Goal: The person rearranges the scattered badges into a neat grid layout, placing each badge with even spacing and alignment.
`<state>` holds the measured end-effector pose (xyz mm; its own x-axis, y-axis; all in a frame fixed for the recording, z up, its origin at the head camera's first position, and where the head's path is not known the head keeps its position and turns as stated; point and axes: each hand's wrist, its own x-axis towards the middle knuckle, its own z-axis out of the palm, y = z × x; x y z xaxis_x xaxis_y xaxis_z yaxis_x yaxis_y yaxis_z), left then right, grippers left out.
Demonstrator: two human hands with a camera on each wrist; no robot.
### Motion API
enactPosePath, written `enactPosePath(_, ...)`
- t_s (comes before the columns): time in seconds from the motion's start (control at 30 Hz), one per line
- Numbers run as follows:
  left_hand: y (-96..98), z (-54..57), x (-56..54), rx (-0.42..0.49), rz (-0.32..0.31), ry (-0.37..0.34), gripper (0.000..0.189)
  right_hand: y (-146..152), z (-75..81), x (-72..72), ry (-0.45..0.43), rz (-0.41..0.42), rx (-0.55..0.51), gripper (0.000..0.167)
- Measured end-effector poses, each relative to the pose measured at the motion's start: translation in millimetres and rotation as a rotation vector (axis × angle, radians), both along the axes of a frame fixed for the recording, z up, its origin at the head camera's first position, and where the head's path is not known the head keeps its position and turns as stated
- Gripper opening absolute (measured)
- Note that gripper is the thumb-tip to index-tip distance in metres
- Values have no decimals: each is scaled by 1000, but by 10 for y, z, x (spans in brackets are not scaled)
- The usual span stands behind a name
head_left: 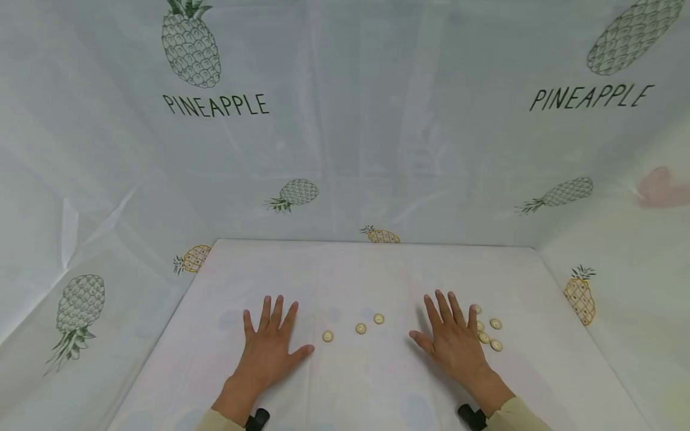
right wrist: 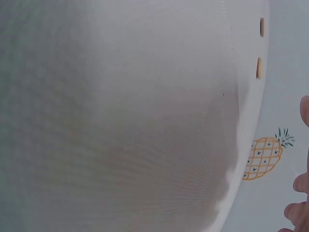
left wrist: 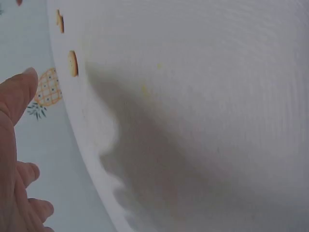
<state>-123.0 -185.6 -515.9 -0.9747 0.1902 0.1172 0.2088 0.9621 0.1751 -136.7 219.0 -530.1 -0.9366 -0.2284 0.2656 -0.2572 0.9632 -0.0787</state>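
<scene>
My left hand point(head_left: 269, 344) lies flat on the white table point(head_left: 366, 269), fingers spread, holding nothing. My right hand point(head_left: 455, 338) lies flat too, fingers straight. Three cream buttons sit in a row between the hands: one point(head_left: 327, 336) just right of the left thumb, one point(head_left: 360, 328) in the middle, one point(head_left: 379, 318) farther back. A cluster of several more buttons point(head_left: 495, 334) lies against the right hand's outer side, partly hidden by its fingers. In the left wrist view the hand point(left wrist: 17, 159) shows at the left edge, with two buttons point(left wrist: 72, 63) seen edge-on.
A pale plastic sheet printed with pineapples point(head_left: 191, 45) and the word PINEAPPLE walls in the table at the back and both sides. The right wrist view shows mostly white tabletop point(right wrist: 120, 121), two buttons point(right wrist: 259, 68) edge-on and fingertips point(right wrist: 301, 193) at the right edge.
</scene>
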Motion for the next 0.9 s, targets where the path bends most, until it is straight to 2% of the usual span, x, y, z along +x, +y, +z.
enactPosePath(0.23,88,-37,-23,1,-75,49,85,-17,4,-37,11,22,-10,81)
enactPosePath(0.43,210,-110,-100,-20,-135,66,70,-21,-6,-50,92,50,-28,77)
enactPosePath(0.6,301,-115,-144,-10,-180,24,62,-12,-25,-73,143,56,-45,74)
enactPosePath(0.9,384,-198,-222,10,-241,-23,44,35,-19,-93,121,52,-75,70)
